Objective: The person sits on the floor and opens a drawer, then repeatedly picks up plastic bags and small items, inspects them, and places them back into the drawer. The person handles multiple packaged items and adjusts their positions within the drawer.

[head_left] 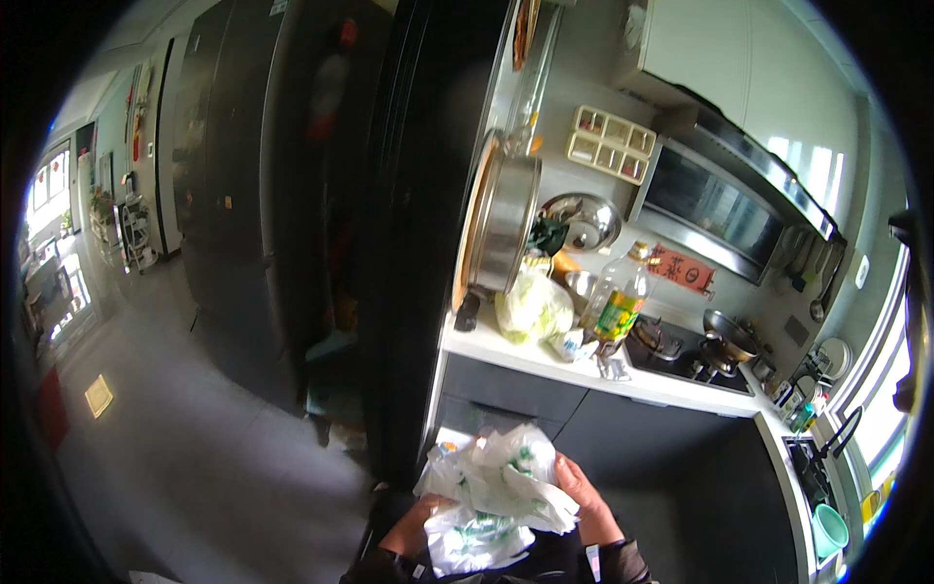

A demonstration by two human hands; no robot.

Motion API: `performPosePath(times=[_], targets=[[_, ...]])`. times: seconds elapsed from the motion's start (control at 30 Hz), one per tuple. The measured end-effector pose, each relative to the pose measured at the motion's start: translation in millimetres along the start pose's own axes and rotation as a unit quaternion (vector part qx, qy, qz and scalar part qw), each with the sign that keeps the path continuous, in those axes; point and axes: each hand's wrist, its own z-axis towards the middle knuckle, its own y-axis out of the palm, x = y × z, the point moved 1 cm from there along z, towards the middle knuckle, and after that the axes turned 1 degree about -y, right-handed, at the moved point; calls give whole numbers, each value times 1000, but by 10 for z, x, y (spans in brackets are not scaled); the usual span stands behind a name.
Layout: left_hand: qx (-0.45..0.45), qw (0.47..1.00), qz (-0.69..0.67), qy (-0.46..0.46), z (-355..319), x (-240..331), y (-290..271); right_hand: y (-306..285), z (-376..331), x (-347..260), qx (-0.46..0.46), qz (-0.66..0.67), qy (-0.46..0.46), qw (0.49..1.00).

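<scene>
A crumpled white plastic bag (501, 482) with green print is held between my two hands in front of my body. My left hand (413, 526) grips its lower left side, the fingers partly hidden behind the plastic. At the upper right side of the bag, my right hand (584, 496) closes on the edge, thumb toward me. What the bag contains, if anything, cannot be made out. Beyond it, on the white counter (472, 341), sit a pale green cabbage (533, 307) and a large clear oil bottle (621, 297) with a green and yellow label.
A tall dark cabinet (409, 243) stands close on my left. Round metal pots (508, 224) lean at the counter's left end. A black stove (691, 360) carries pans (730, 336) below a range hood (749, 146). At far right is a sink (809, 467) with a mint-green basin (830, 530).
</scene>
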Motion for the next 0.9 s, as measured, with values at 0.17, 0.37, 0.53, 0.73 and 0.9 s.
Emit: performPosePath(times=[0.17,0.37,0.53,0.73,0.9], targets=[[36,988,146,-19,-151,84,38,84,4,-1,21,-186,23,982],[108,990,-63,-59,-127,-27,100,-52,-101,-11,56,-30,45,997],[40,948,-292,-117,254,-99,45,-135,-59,143,82,-67,21,994],[105,959,-211,-158,323,-205,216,-186,31,456,122,-85,0,989],[85,969,-164,-166,444,23,448,-202,58,685,119,-127,27,984]])
